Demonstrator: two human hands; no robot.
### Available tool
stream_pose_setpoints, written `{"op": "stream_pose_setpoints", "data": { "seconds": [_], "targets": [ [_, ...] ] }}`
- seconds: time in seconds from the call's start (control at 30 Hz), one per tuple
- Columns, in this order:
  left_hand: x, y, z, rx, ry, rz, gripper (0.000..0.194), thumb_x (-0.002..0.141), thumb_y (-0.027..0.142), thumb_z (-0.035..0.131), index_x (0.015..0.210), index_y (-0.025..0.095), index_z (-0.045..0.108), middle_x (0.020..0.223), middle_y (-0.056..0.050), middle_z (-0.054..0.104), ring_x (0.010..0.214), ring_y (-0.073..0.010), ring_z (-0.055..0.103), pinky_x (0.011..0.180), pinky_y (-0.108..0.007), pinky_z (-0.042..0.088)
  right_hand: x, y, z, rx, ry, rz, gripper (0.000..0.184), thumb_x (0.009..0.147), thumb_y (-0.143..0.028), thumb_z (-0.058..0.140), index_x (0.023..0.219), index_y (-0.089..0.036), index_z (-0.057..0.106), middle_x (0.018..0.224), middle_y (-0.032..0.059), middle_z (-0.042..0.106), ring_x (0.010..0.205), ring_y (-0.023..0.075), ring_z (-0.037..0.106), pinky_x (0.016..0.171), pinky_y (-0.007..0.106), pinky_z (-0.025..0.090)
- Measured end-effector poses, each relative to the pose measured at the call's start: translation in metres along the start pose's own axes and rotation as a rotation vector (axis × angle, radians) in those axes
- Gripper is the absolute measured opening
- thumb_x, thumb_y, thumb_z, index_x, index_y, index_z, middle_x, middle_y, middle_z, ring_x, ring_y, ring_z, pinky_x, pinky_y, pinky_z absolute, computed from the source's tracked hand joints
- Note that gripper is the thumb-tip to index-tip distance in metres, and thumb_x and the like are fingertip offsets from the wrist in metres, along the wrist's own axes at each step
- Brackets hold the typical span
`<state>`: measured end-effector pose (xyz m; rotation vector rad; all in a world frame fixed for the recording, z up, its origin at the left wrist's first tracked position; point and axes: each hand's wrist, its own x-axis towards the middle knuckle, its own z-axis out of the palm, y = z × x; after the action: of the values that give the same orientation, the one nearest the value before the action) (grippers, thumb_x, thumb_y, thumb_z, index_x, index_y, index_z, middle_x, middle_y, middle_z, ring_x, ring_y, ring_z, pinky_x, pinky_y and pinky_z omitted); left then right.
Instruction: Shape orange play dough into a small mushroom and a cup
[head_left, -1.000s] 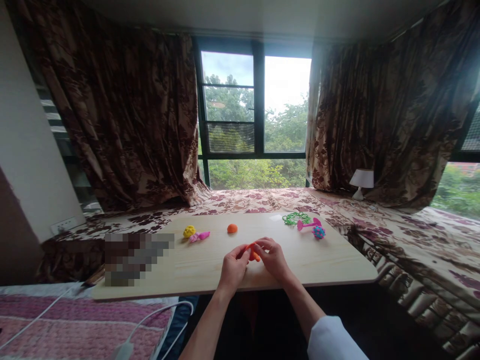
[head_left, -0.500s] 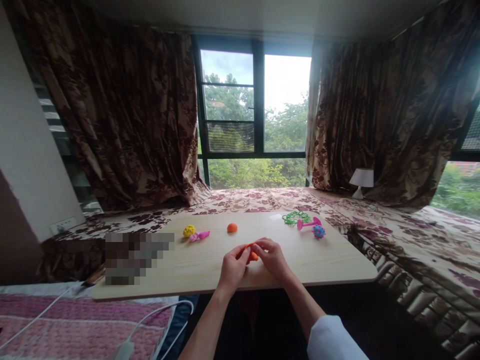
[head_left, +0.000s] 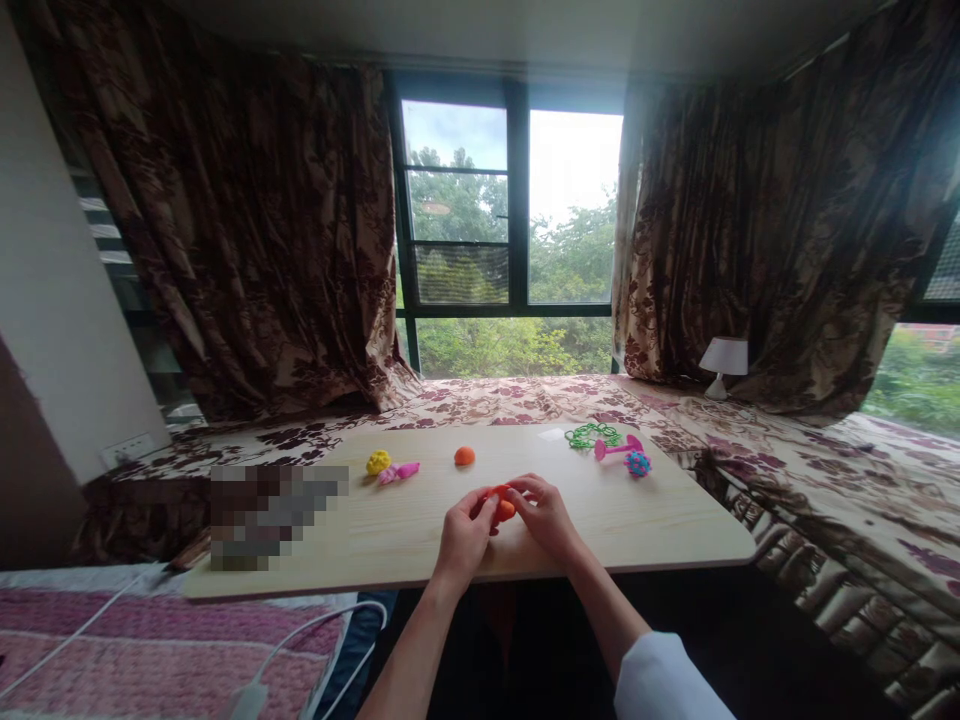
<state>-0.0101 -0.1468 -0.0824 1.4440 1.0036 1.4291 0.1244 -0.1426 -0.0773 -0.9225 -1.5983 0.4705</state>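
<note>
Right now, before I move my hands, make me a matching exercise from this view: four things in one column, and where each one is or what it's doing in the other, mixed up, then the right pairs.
Things:
1. Spiky ball
2. Left hand
3. Lamp
4. Yellow lump

Places and states:
A. On the flowered cloth, in front of a curtain
B. At the left of the table, beside a pink twist
C. At the table's right, by a pink rod
D. Pinching an orange piece with the right hand

Pairs: 1-C, 2-D, 3-A, 4-B
</note>
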Motion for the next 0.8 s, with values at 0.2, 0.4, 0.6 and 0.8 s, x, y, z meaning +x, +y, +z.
{"op": "stream_pose_setpoints", "data": {
  "seconds": [0.2, 0.4, 0.6, 0.8],
  "targets": [
    [0.0016, -0.0003, -0.0001, 0.019, -0.033, -0.008, 0.035, 0.073, 0.041, 0.056, 0.094, 0.016, 0.066, 0.074, -0.006, 0.069, 0.064, -0.0148, 0.061, 0.054, -0.023, 0.048, -0.0014, -0.0038, 0.0001, -0.169, 0.093, -0.119, 0.013, 0.080, -0.021, 0.055, 0.079, -0.021, 0.068, 0.081, 0.0032, 0.064, 0.082, 0.0174, 0.055, 0.076, 0.030, 0.045],
    [0.0009, -0.0024, -0.0015, -0.055, -0.017, 0.018, 0.034, 0.071, 0.040, 0.058, 0.093, 0.015, 0.065, 0.077, -0.006, 0.069, 0.067, -0.0152, 0.062, 0.062, -0.026, 0.050, -0.0016, -0.0037, -0.0001, -0.114, 0.046, -0.065, 0.018, 0.081, -0.023, 0.052, 0.092, -0.021, 0.066, 0.089, 0.0046, 0.063, 0.087, 0.0177, 0.055, 0.071, 0.028, 0.047],
    [0.0022, -0.0078, -0.0043, -0.073, -0.035, 0.027, 0.035, 0.072, 0.038, 0.058, 0.099, 0.016, 0.064, 0.081, -0.006, 0.069, 0.073, -0.0165, 0.063, 0.070, -0.029, 0.050, -0.0015, -0.0026, -0.0035, 0.006, -0.083, 0.008, 0.021, 0.084, -0.027, 0.049, 0.091, -0.021, 0.068, 0.086, 0.0033, 0.064, 0.081, 0.0151, 0.058, 0.067, 0.024, 0.047],
    [0.0017, -0.0062, -0.0026, -0.056, -0.047, 0.008, 0.036, 0.072, 0.039, 0.058, 0.098, 0.015, 0.065, 0.077, -0.006, 0.069, 0.070, -0.0162, 0.062, 0.068, -0.028, 0.050, -0.0020, -0.0037, -0.0032, -0.067, 0.015, -0.049, 0.017, 0.082, -0.026, 0.053, 0.080, -0.020, 0.069, 0.078, 0.0027, 0.065, 0.078, 0.0157, 0.056, 0.068, 0.026, 0.045]
  ]
}}
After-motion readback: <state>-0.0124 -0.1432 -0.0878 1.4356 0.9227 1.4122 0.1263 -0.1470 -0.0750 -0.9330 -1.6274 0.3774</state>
